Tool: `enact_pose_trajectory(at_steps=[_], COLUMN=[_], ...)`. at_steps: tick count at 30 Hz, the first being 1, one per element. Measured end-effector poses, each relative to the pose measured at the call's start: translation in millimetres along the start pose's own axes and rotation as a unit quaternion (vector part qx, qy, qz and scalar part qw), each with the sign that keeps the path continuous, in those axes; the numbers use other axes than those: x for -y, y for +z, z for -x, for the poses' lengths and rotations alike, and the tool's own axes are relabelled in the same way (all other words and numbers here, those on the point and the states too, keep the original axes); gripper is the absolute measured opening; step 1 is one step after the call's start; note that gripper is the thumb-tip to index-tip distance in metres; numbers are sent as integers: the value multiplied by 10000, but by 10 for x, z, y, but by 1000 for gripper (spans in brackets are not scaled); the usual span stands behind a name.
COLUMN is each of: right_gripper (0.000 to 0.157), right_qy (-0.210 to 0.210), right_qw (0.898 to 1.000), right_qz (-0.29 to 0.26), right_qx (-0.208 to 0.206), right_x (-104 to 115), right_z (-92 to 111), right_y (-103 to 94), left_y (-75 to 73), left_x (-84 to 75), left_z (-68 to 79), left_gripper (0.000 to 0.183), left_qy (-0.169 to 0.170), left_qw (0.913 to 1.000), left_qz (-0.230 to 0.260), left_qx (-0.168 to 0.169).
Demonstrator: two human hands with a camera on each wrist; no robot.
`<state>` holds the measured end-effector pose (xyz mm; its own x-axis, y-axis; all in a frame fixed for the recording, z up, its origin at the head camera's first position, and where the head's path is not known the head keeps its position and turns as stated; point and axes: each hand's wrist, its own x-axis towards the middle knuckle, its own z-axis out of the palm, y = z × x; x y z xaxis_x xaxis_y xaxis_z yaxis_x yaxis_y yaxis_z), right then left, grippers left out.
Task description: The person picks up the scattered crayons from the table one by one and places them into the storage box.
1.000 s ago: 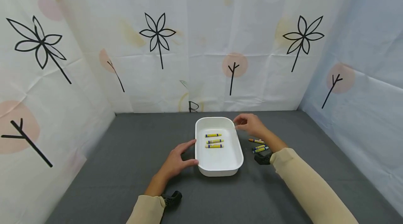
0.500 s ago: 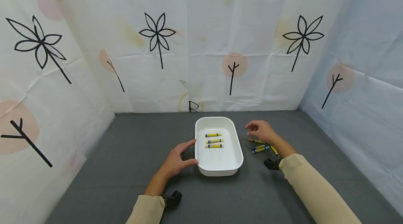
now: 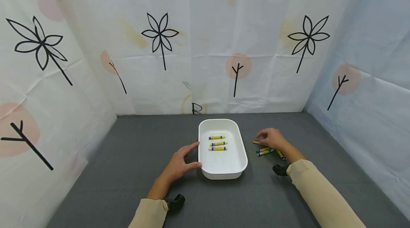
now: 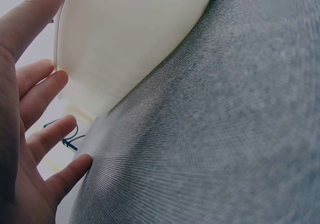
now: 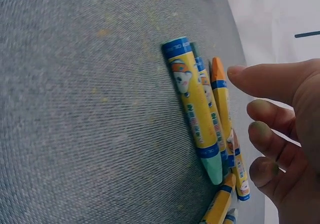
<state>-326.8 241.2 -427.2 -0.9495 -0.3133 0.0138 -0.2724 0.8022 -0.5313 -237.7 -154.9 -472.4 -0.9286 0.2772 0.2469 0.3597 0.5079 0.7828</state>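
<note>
A white tray stands mid-table with three yellow-wrapped crayons lying crosswise inside it. My left hand touches the tray's left side with thumb and fingertips, its fingers fairly straight and spread. To the right of the tray, my right hand is over a small pile of crayons. In the right wrist view its thumb is beside the tip of an orange crayon, with the other fingers loosely bent and nothing visibly held. A teal-tipped crayon lies nearest that camera. The hand partly hides the pile in the head view.
A yellow-orange-tipped crayon lies at the near end of the pile, with others partly hidden by it. Grey cloth covers the table. Patterned white fabric walls enclose the back and both sides.
My right hand has moved from the tray's upper right rim rightward, then down onto the loose crayons. The left hand, the tray and the crayons inside have stayed put.
</note>
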Motion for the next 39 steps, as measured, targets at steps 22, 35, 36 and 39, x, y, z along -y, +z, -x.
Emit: enact_pose_trajectory(at_steps=[22, 35, 36, 39], right_gripper=[13, 10, 10, 11], right_qy=[-103, -53, -56, -149], right_qw=[9984, 9984, 9981, 9973], right_qz=[523, -326, -347, -425], right_qx=[-163, -468, -502, -583], right_x=[-13, 75, 88, 125], right_z=[6, 8, 4, -2], right_y=[57, 92, 92, 85], left_y=[1, 1, 2, 4], left_x=[-7, 2, 4, 6], left_z=[-4, 0, -1, -1], left_gripper=[73, 74, 74, 74], left_qy=[8, 7, 8, 32], left_qw=[10000, 10000, 10000, 10000], left_qz=[40, -4, -6, -11], left_qx=[-5, -7, -6, -11])
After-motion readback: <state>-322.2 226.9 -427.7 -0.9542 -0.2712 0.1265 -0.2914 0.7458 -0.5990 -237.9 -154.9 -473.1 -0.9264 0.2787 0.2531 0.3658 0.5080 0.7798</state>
